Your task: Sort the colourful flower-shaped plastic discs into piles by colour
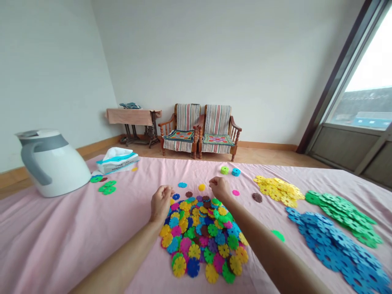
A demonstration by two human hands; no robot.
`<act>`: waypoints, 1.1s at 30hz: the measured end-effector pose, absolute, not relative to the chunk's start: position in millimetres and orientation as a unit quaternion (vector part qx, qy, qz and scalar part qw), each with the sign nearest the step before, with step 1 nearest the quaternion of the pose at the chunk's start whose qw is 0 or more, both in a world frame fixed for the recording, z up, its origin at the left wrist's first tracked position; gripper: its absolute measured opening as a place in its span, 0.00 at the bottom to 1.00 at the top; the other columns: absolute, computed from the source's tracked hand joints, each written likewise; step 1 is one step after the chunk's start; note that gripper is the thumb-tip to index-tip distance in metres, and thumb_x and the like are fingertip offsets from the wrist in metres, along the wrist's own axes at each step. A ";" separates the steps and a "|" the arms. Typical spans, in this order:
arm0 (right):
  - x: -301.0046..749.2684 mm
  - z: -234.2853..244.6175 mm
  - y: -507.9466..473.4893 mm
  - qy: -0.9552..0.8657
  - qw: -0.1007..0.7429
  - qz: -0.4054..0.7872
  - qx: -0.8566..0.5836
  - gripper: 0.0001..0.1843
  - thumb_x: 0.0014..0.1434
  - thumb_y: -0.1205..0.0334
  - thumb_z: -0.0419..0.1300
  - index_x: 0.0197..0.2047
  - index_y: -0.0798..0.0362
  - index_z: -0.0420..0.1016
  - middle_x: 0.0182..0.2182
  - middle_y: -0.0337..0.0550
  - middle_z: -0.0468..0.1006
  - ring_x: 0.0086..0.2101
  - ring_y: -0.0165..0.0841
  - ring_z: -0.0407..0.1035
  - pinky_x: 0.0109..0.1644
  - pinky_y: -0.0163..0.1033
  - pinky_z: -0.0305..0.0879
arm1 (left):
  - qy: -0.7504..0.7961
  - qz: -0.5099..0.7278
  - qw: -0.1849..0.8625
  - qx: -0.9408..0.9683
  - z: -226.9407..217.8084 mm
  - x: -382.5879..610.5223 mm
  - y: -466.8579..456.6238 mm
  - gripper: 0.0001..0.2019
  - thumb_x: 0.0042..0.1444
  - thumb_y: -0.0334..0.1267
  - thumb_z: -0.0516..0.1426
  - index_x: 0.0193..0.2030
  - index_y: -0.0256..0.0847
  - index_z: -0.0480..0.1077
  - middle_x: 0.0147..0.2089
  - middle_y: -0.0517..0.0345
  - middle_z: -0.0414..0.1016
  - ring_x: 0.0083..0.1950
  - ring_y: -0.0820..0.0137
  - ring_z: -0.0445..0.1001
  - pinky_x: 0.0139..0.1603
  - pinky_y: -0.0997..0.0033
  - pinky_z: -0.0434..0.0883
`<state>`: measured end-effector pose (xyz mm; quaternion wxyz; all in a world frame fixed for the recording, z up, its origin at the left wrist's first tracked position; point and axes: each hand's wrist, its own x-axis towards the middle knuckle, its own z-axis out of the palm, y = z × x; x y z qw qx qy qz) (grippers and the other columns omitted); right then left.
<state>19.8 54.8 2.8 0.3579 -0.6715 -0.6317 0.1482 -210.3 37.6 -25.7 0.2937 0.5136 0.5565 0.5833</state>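
Observation:
A heap of small notched plastic discs [202,237] in many colours lies on the pink tablecloth in front of me. My left hand [161,202] is closed at the heap's upper left edge, its fingers curled in. Beyond the upper right of the heap my right hand [219,188] is also closed, fingertips pressed together. What either hand holds, if anything, is too small or hidden to make out. Between the hands lie a loose yellow disc [201,187], a brown disc [189,194] and a light blue disc [182,185]. A pink disc [235,192] is just right of my right hand.
Sorted piles of yellow discs [277,190], green discs [343,214] and blue discs [339,249] spread along the right. Short stacks, light green [224,170] and blue [236,172], stand ahead. A white kettle [63,167] and tissue pack [118,160] are at the left.

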 end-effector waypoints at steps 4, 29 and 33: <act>39.0 6.8 28.7 -0.648 0.360 0.151 -0.654 0.11 0.51 0.68 0.54 0.34 0.55 0.77 0.29 0.44 0.79 0.32 0.33 0.71 0.34 0.34 0.62 | 0.555 0.576 0.293 0.523 -22.3 -207.2 35.4 0.18 0.50 0.52 0.52 0.33 0.39 0.70 0.30 0.53 0.77 0.35 0.64 0.76 0.37 0.68 0.71; 69.3 17.3 -18.6 -0.698 0.387 0.056 -0.600 0.14 0.59 0.62 0.50 0.34 0.52 0.77 0.29 0.43 0.77 0.30 0.31 0.69 0.34 0.34 0.59 | 0.555 0.567 0.295 0.533 -11.2 -203.8 29.5 0.22 0.46 0.57 0.54 0.33 0.38 0.70 0.29 0.53 0.77 0.34 0.62 0.76 0.36 0.68 0.71; 138.1 16.6 -7.9 -0.581 0.379 0.029 -0.720 0.14 0.55 0.60 0.51 0.34 0.52 0.78 0.27 0.43 0.79 0.28 0.34 0.71 0.29 0.34 0.58 | 0.559 0.555 0.295 0.541 -15.8 -205.8 33.1 0.21 0.48 0.57 0.54 0.35 0.39 0.70 0.30 0.53 0.77 0.35 0.62 0.76 0.36 0.68 0.71</act>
